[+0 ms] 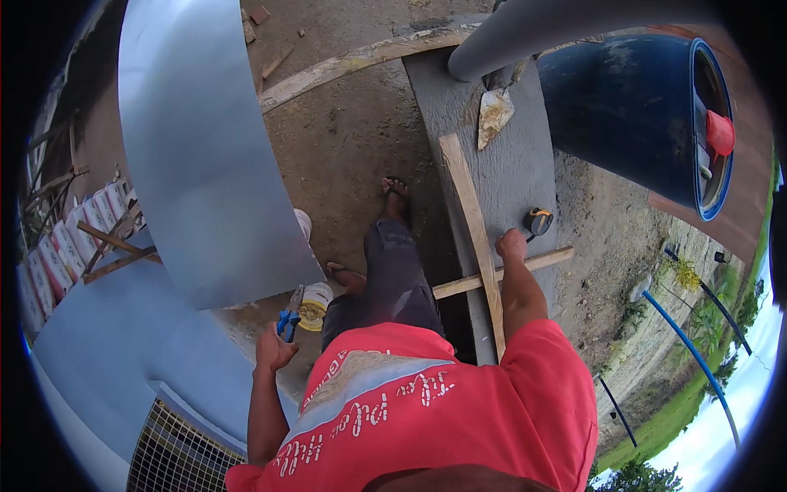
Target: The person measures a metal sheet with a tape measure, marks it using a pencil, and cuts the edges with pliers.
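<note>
Leftmost, we observe red-and-white rectangular sacks point(78, 246) in a row, with a broad, flat blue-grey panel point(106, 353) below them and a dark wire mesh point(184, 451) of square openings at the lower edge. Next comes a large, smooth, grey sheet point(201, 156), its lower right corner just above the pliers described below. We find the left hand point(276, 348) closed around the handles of blue-handled metal pliers point(289, 315), whose nose points upward. To their right stands a white round bucket point(311, 315) with a yellowish top. At centre we see the wearer's red short-sleeved shirt point(459, 410) and a foot in a dark sandal point(395, 189) on bare brown ground. Further right, a long, pale wooden batten point(471, 213) crosses a shorter wooden batten point(545, 260) beside a grey cement strip point(533, 160). Upon this strip lies a cement-crusted pointed trowel point(494, 116). We note the right hand point(512, 244) with its fingers curled, just beside a black-and-orange tape measure point(538, 220); we cannot tell whether it grips anything. At right, a dark blue plastic drum point(623, 115) lies tilted, a red plastic cup point(721, 134) at its mouth.
</note>
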The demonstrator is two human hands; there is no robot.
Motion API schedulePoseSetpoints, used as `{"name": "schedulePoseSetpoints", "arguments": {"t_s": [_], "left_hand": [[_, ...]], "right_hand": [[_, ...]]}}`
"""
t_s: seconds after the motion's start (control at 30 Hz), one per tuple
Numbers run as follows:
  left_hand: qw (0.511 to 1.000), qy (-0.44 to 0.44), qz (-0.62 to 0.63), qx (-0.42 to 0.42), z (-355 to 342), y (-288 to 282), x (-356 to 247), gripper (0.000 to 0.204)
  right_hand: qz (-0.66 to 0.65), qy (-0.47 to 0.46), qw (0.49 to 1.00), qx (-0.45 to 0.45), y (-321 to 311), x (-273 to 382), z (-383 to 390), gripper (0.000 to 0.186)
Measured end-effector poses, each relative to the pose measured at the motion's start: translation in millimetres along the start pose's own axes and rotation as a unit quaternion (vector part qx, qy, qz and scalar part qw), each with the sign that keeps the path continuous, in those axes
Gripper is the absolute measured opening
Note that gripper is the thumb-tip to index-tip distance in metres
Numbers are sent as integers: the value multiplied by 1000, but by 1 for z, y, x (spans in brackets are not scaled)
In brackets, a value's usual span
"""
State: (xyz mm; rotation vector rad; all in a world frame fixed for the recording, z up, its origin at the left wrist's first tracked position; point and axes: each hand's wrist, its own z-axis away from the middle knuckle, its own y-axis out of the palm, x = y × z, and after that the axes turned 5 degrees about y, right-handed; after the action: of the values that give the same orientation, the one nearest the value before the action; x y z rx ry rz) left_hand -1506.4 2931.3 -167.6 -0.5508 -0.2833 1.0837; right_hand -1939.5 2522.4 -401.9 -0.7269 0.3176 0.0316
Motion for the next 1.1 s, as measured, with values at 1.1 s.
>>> {"name": "schedulePoseSetpoints", "arguments": {"t_s": [1.1], "left_hand": [[996, 77, 41, 28, -121, -54, -72, 35]], "right_hand": [[-45, 12, 998, -36, -38, -110, -83, 22]]}}
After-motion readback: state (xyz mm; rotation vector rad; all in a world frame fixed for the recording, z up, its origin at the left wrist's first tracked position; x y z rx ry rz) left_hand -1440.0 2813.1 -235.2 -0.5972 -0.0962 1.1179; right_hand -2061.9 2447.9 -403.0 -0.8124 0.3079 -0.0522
